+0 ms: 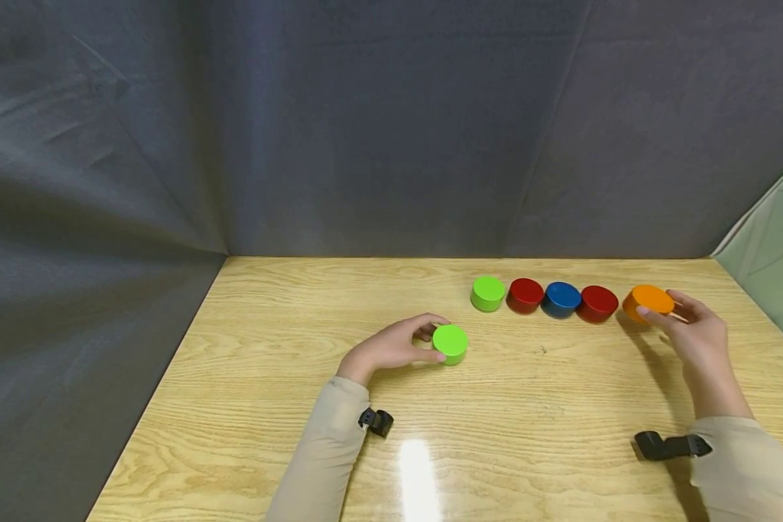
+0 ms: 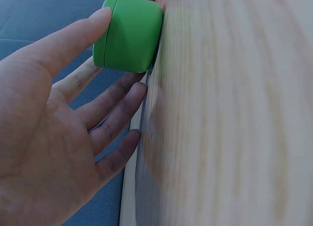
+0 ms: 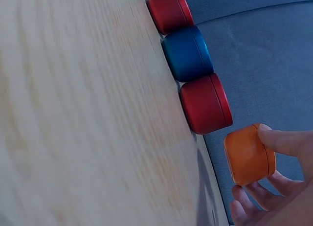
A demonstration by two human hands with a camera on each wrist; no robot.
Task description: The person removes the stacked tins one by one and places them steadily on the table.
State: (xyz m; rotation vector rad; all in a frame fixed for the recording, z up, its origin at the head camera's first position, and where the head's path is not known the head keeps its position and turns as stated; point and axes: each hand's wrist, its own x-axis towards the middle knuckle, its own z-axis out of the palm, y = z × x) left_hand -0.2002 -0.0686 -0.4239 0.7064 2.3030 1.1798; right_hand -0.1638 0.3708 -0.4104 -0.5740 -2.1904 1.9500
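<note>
My left hand (image 1: 438, 339) grips a light green puck (image 1: 451, 342) near the middle of the wooden table (image 1: 287, 406). In the left wrist view my thumb (image 2: 93, 25) lies on top of that puck (image 2: 128, 34), with the other fingers (image 2: 122, 101) under it by the tabletop. My right hand (image 1: 659, 313) pinches an orange puck (image 1: 648, 300), tilted and slightly off the table, at the right end of a row. In the right wrist view the orange puck (image 3: 248, 155) sits between thumb (image 3: 288, 140) and fingers, just past a red puck (image 3: 205, 103).
A row runs along the back right: green puck (image 1: 487, 293), red puck (image 1: 525, 295), blue puck (image 1: 561, 299), red puck (image 1: 597, 303). Dark grey cloth (image 1: 365, 130) walls the back and left. A pale green surface (image 1: 773, 239) lies beyond the right edge.
</note>
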